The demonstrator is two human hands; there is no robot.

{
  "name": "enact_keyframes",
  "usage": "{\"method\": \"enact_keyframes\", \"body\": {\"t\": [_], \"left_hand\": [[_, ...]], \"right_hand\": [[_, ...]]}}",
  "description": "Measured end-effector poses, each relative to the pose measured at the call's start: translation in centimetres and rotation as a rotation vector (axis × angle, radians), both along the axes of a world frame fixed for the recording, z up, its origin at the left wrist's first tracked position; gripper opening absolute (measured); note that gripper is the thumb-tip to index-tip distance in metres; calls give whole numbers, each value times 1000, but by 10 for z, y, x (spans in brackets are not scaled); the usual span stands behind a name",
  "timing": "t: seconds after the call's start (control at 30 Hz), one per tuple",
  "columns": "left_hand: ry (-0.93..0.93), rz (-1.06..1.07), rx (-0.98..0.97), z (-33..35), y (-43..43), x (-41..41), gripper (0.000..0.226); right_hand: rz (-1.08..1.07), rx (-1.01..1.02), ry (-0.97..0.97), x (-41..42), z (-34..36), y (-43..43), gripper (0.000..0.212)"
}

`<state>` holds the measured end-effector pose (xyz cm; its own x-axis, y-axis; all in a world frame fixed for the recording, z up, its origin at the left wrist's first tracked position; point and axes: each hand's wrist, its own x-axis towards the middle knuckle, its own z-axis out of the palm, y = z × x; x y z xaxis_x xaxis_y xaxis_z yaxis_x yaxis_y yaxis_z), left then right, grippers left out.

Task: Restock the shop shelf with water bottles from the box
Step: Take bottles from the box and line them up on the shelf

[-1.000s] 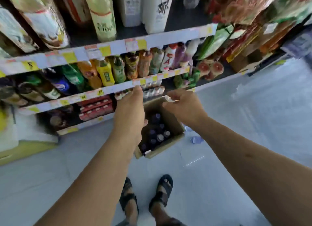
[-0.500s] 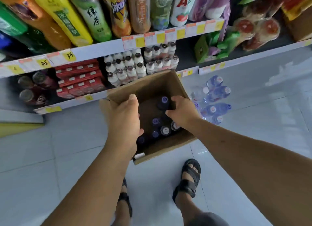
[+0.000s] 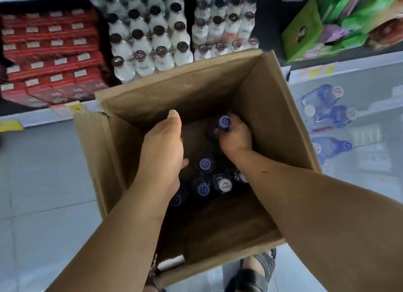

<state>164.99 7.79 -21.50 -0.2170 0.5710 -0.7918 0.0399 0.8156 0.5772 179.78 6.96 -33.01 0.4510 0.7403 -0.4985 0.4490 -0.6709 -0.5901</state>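
Observation:
An open cardboard box (image 3: 272, 108) stands on the floor in front of the bottom shelf (image 3: 39, 115). Several water bottles with purple caps (image 3: 205, 164) stand upright inside it. My right hand (image 3: 236, 136) is deep in the box, its fingers curled round the neck of one purple-capped bottle (image 3: 224, 122) near the far wall. My left hand (image 3: 162, 152) reaches into the box beside the other bottles; its fingers point down and hide what they touch.
The bottom shelf holds red cartons (image 3: 50, 56) at left, white bottles with dark caps (image 3: 150, 36) in the middle and green packs (image 3: 327, 23) at right. Several loose water bottles (image 3: 327, 115) lie on the tiled floor right of the box. My sandalled foot (image 3: 257, 272) is below it.
The view has dropped from the upper shelves down to the box. Both hands have gone down into the box, and my right hand has closed round a bottle neck.

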Motion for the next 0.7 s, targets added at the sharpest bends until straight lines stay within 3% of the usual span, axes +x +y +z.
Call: {"method": "enact_keyframes", "body": {"t": [0.13, 0.23, 0.43, 0.57, 0.7], "left_hand": [[-1, -6, 8, -12, 7, -1, 22], [-10, -5, 20, -14, 7, -3, 23], [-44, -44, 58, 17, 5, -12, 24], [-52, -39, 59, 66, 0, -15, 32], [-99, -66, 68, 158, -14, -15, 32]], "right_hand": [[-15, 41, 95, -2, -16, 1, 71], [61, 34, 64, 4, -20, 6, 76], [125, 42, -17, -1, 2, 2, 63], [113, 77, 21, -6, 76, -16, 63], [146, 145, 10, -6, 200, -34, 44]]}}
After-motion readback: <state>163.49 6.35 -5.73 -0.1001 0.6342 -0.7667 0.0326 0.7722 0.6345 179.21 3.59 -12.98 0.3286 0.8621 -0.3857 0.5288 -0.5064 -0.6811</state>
